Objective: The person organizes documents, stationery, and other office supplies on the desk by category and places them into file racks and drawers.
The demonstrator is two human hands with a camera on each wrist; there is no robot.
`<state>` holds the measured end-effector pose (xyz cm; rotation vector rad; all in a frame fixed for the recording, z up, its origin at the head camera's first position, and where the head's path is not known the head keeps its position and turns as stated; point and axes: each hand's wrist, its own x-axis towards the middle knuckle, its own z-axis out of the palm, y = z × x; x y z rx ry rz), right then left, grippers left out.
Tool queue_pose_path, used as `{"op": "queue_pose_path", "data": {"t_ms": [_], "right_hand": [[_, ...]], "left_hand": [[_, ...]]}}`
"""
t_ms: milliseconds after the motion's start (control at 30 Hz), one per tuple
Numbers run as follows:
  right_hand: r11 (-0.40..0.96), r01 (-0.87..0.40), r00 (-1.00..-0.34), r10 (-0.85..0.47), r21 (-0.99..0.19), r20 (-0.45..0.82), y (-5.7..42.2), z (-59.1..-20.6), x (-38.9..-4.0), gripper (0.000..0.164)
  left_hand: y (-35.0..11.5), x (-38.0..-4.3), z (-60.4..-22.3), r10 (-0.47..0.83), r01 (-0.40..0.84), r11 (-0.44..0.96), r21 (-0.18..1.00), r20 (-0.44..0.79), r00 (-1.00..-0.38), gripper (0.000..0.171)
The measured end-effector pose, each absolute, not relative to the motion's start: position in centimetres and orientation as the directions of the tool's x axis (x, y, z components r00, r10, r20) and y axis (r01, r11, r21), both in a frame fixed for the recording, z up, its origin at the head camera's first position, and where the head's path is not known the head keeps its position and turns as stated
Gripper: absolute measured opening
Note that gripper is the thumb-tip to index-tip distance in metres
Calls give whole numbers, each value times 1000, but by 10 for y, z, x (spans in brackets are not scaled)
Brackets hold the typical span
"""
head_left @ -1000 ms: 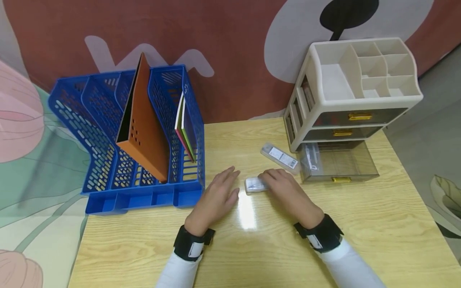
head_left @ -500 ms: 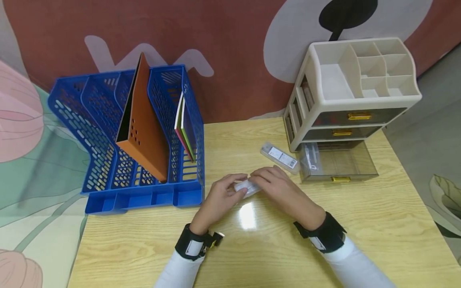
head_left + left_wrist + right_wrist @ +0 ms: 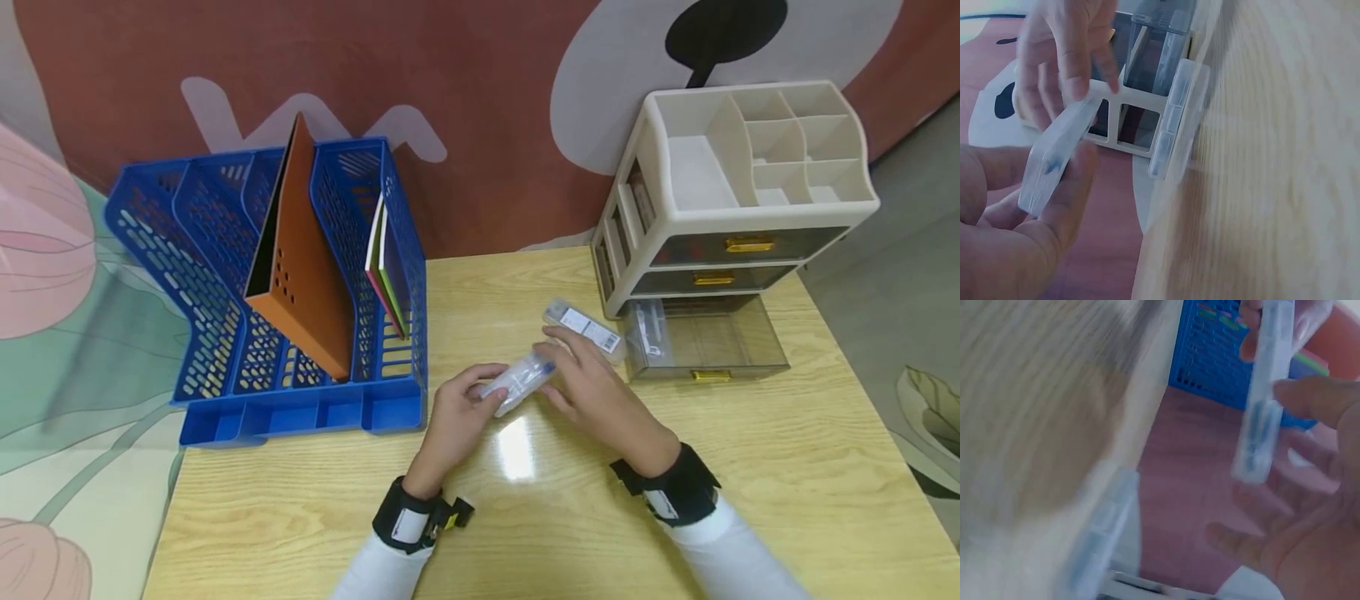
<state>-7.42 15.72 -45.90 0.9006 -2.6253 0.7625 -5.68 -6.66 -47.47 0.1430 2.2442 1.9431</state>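
A small clear plastic case (image 3: 516, 387), with something blue inside near one end, is tilted up between the two hands. My left hand (image 3: 459, 408) pinches its left end between thumb and fingers; the left wrist view shows the case (image 3: 1054, 162) edge-on in that grip. At the other end is my right hand (image 3: 603, 404). In the right wrist view its thumb (image 3: 1310, 397) overlaps the side of the case, and the other fingers are spread behind it. Just beyond the right hand, a second clear case (image 3: 585, 325) with a white barcode label lies on the table.
A blue file rack (image 3: 390, 404) at left holds an orange folder (image 3: 300, 267) and thin booklets (image 3: 387, 271). At right stands a white drawer unit (image 3: 701, 196); its bottom drawer (image 3: 738, 342) is pulled out, with a clear packet (image 3: 651, 327) inside.
The left hand has moved in and taken hold of the case. The case has been raised and turned, its right end now pointing up and away. The right hand's fingers have spread.
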Motion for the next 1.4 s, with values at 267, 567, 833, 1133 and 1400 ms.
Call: {"op": "queue_pose_path", "data": {"t_ms": [267,567,833,1133,1400], "right_hand": [[441,-155,-973,-222,-884,60,158,-470,-67,81],[-79,193,-977,-108,-978,-184,148,-478,-60,65],[-246,208,-978,-73,-947,-196,140,-481,-51,55],[-258,220,-974,-4,-941,-226,141,-474,-45,56],[-227,157,-984,43,-961,-171,167,-459,-39,52]], "left_hand": [[-58,-51,-475,112,-71,31,997,-74,-991,32],[-48,-45,-475,87,-30,17,999,-31,-996,33],[-38,-40,-482,96,31,29,999,28,-995,33],[-34,-39,-483,147,82,38,996,75,-986,37],[-45,-39,-477,164,130,97,987,113,-980,34]]}}
